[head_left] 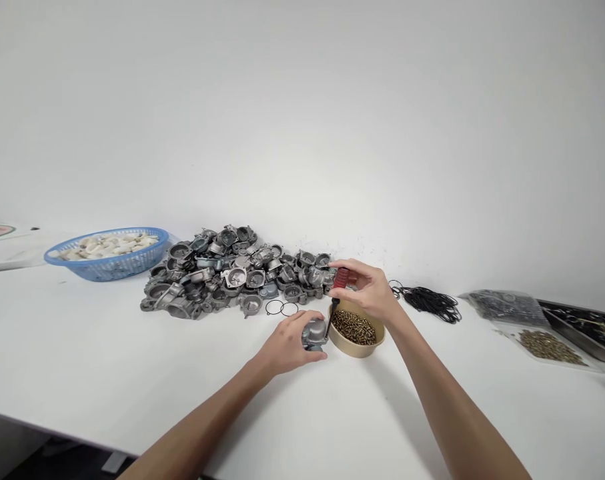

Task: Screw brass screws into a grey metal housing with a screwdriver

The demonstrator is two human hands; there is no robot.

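Near the middle of the white table, my left hand (291, 343) grips a grey metal housing (315, 331) with its rounded side up. Above it, my right hand (366, 288) holds a screwdriver (341, 283) by its red handle. The dark shaft points down, slightly tilted, and its tip meets the housing's right edge. Just right of the housing stands a tan round bowl (353, 349) holding many small brass-coloured screws (353, 327), partly beneath my right hand. Two thin black rings (275, 307) lie behind my left hand.
A large pile of grey metal housings (227, 267) lies behind, left of centre. Farther left sits a blue basket (117, 268) of whitish pieces. To the right are black rings (429, 301), a bag of brass-coloured parts (551, 347) and a metal tray (577, 335). A white wall stands behind.
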